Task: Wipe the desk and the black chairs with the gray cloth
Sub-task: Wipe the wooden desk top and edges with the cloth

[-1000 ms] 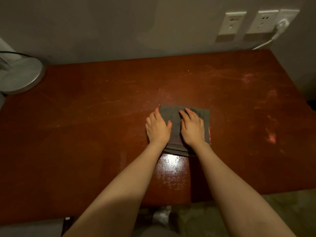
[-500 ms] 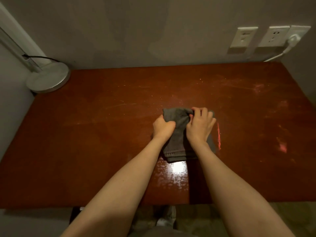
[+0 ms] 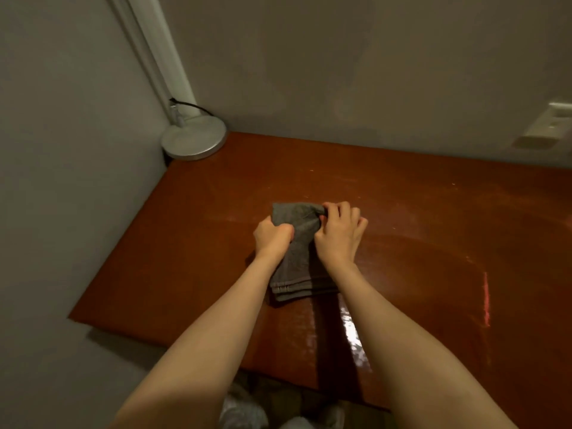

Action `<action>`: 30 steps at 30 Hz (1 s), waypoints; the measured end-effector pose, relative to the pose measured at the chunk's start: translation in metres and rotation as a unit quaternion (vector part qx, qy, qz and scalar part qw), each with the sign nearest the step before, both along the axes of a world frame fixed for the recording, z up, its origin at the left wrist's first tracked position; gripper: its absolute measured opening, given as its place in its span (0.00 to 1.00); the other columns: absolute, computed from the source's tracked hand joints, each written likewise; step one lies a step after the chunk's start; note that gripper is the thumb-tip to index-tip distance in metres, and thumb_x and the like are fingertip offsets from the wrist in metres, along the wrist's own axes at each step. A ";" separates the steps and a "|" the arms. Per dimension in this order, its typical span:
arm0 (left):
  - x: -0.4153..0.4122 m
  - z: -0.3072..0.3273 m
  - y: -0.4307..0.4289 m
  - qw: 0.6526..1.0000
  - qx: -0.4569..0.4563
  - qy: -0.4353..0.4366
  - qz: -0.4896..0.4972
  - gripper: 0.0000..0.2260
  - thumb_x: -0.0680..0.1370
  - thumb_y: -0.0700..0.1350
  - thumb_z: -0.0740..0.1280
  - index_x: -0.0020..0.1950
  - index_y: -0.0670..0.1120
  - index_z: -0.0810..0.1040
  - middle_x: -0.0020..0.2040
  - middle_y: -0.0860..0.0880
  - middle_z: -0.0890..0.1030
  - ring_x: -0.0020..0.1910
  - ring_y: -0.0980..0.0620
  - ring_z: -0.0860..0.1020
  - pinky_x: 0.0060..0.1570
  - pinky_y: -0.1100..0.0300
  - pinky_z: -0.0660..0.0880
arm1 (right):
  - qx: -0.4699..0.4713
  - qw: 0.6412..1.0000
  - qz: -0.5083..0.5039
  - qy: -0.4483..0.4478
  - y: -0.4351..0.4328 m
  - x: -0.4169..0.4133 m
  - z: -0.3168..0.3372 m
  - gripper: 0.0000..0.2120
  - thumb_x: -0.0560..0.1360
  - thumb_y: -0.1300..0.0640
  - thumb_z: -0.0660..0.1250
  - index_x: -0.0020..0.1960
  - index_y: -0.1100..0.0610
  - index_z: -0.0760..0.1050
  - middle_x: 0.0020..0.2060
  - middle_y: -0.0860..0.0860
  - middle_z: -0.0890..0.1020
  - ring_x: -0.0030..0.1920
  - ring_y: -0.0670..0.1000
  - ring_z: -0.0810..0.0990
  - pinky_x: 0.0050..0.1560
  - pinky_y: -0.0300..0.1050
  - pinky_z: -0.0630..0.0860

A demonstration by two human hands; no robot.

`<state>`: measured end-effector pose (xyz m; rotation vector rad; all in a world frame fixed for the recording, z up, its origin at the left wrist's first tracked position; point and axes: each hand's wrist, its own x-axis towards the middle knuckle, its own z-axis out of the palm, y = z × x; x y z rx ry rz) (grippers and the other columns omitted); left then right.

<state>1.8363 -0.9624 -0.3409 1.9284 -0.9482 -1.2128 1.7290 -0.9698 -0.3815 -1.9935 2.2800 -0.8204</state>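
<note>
Palms flat 1 s ago; now gripping gray cloth (image 3: pixel 297 261) w/ left hand (image 3: pixel 272 235) at its left side, pinching far fold w/ right hand (image 3: pixel 339 233). Bunched narrower at far end vs. flat rectangle before. View swung left: lamp base (image 3: pixel 194 140) nearer centre, wall outlet (image 3: pixel 544 128) at right edge.

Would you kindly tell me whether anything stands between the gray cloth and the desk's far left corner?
The left hand and the right hand both grip the gray cloth on the desk. Only the round lamp base stands in that corner, against the walls. Nothing visible lies on the wood between it and the cloth.
</note>
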 end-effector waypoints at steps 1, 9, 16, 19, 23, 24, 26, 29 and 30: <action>0.016 0.000 -0.003 1.000 -0.001 -0.004 0.014 0.12 0.69 0.31 0.60 0.32 0.46 0.64 0.32 0.50 0.68 0.30 0.53 0.66 0.28 0.60 0.60 | 0.000 1.000 0.013 -0.005 -0.005 0.016 0.000 0.11 0.71 0.63 0.67 0.54 0.59 0.78 0.47 0.57 0.77 0.48 0.60 0.74 0.48 0.49 0.56; 0.125 -0.001 -0.022 0.995 -0.025 -0.031 0.096 0.05 0.71 0.31 0.59 0.42 0.37 0.74 0.33 0.50 0.70 0.30 0.54 0.67 0.26 0.61 0.59 | 0.044 0.993 0.097 -0.043 -0.032 0.129 0.002 0.15 0.77 0.60 0.59 0.63 0.58 0.72 0.56 0.56 0.73 0.57 0.59 0.69 0.55 0.50 0.57; 0.226 -0.010 -0.044 0.986 -0.026 -0.065 0.148 0.09 0.71 0.32 0.60 0.45 0.42 0.77 0.41 0.45 0.77 0.36 0.51 0.72 0.31 0.60 0.65 | 0.069 0.985 0.142 -0.068 -0.054 0.235 0.000 0.16 0.74 0.62 0.63 0.62 0.59 0.73 0.56 0.58 0.74 0.57 0.60 0.70 0.56 0.52 0.59; 0.262 -0.015 -0.062 0.985 -0.021 -0.083 0.150 0.15 0.71 0.33 0.60 0.57 0.39 0.77 0.50 0.42 0.79 0.46 0.46 0.76 0.41 0.57 0.71 | 0.077 0.984 0.145 -0.070 -0.072 0.271 -0.003 0.18 0.73 0.62 0.64 0.63 0.58 0.73 0.56 0.57 0.73 0.57 0.60 0.69 0.55 0.51 0.59; 0.288 -0.032 -0.083 0.987 -0.033 -0.130 0.093 0.18 0.73 0.36 0.62 0.62 0.42 0.74 0.58 0.42 0.78 0.55 0.44 0.76 0.50 0.58 0.71 | 0.108 0.984 0.129 -0.065 -0.093 0.298 -0.014 0.21 0.73 0.63 0.63 0.66 0.58 0.69 0.60 0.57 0.71 0.60 0.59 0.67 0.58 0.51 0.60; 0.291 -0.039 -0.086 0.985 -0.029 -0.150 0.078 0.18 0.73 0.37 0.63 0.64 0.42 0.72 0.59 0.42 0.77 0.57 0.43 0.75 0.52 0.57 0.71 | 0.121 0.982 0.128 -0.070 -0.096 0.303 -0.019 0.21 0.74 0.63 0.62 0.67 0.58 0.68 0.62 0.57 0.70 0.61 0.59 0.66 0.59 0.50 0.60; 0.295 -0.055 -0.089 0.980 -0.024 -0.194 0.044 0.20 0.73 0.37 0.65 0.64 0.40 0.68 0.62 0.40 0.74 0.60 0.41 0.73 0.55 0.55 0.70 | 0.152 0.975 0.139 -0.085 -0.099 0.314 -0.032 0.24 0.76 0.64 0.60 0.72 0.59 0.63 0.68 0.59 0.65 0.67 0.59 0.62 0.64 0.50 0.60; 0.298 -0.073 -0.085 0.965 -0.069 -0.252 0.009 0.29 0.73 0.37 0.67 0.72 0.39 0.59 0.70 0.39 0.64 0.69 0.42 0.65 0.66 0.53 0.64 | 0.177 0.963 0.188 -0.079 -0.090 0.323 -0.052 0.25 0.80 0.61 0.55 0.76 0.58 0.53 0.76 0.57 0.52 0.75 0.57 0.50 0.74 0.48 0.47; 0.300 -0.077 -0.085 0.955 -0.091 -0.282 -0.019 0.32 0.74 0.37 0.67 0.74 0.40 0.55 0.73 0.40 0.60 0.72 0.43 0.60 0.70 0.53 0.59 | 0.178 0.960 0.206 -0.068 -0.088 0.323 -0.057 0.25 0.81 0.59 0.53 0.77 0.58 0.52 0.76 0.56 0.49 0.76 0.56 0.47 0.74 0.47 0.42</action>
